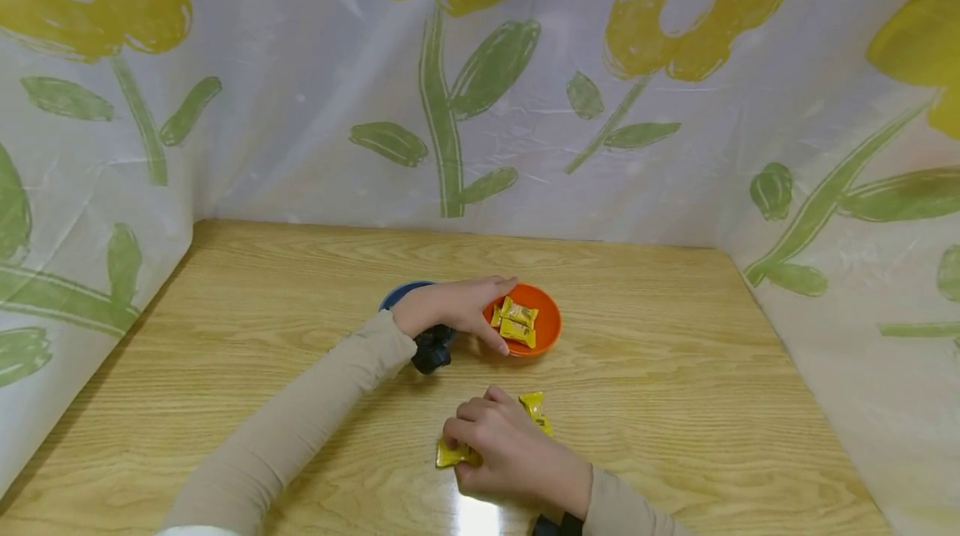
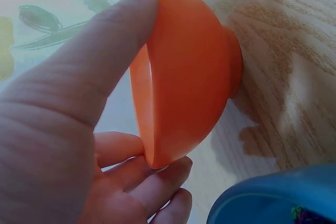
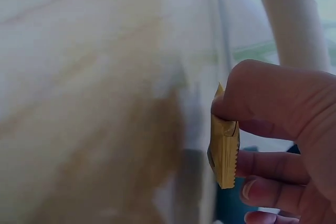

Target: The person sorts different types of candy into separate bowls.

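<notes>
My left hand (image 1: 461,308) holds the orange bowl (image 1: 552,323) by its rim, thumb on the near side and fingers across at the far side. Several small yellow wrapped candies (image 1: 517,333) lie in that bowl. In the left wrist view the bowl's outer wall (image 2: 189,72) and foot face the camera. Nearer the front, my right hand (image 1: 510,448) pinches a yellow wrapped candy (image 3: 224,150) between thumb and fingers, close over the table. Another yellow candy (image 1: 536,413) lies just beyond this hand, partly hidden by it.
A blue bowl (image 1: 397,294) stands left of the orange one, mostly covered by my left wrist; something dark and green (image 2: 307,215) lies in it. The wooden table (image 1: 675,403) meets flower-printed sheeting (image 1: 300,144) at the back and both sides.
</notes>
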A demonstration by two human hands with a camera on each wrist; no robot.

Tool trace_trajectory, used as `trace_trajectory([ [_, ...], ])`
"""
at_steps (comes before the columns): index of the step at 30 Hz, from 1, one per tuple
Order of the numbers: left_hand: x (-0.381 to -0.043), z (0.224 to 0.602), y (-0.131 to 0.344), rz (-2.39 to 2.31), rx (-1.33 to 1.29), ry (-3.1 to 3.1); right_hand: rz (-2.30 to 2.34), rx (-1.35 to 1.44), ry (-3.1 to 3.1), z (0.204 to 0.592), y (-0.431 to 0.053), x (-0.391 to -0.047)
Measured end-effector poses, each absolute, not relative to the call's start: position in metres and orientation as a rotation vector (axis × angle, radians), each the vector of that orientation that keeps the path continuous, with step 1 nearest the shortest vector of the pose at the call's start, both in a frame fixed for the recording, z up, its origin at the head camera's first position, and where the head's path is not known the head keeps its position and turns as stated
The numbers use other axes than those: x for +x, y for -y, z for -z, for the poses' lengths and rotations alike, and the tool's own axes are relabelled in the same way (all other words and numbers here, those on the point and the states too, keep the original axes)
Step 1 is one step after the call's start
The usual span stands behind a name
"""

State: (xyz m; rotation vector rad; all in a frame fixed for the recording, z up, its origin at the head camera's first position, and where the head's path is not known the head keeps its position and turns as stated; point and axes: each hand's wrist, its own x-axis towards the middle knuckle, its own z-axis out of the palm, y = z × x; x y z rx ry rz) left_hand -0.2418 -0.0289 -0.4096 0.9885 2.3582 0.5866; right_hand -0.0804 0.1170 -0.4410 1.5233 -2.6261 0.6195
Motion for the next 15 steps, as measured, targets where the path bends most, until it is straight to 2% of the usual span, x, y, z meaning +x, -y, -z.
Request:
trace_trajectory([
  [15, -0.241, 0.409, 0.029, -0.596, 0.999, -2.351, -0.558, 1.430, 2.456, 0.405, -0.129, -0.099],
])
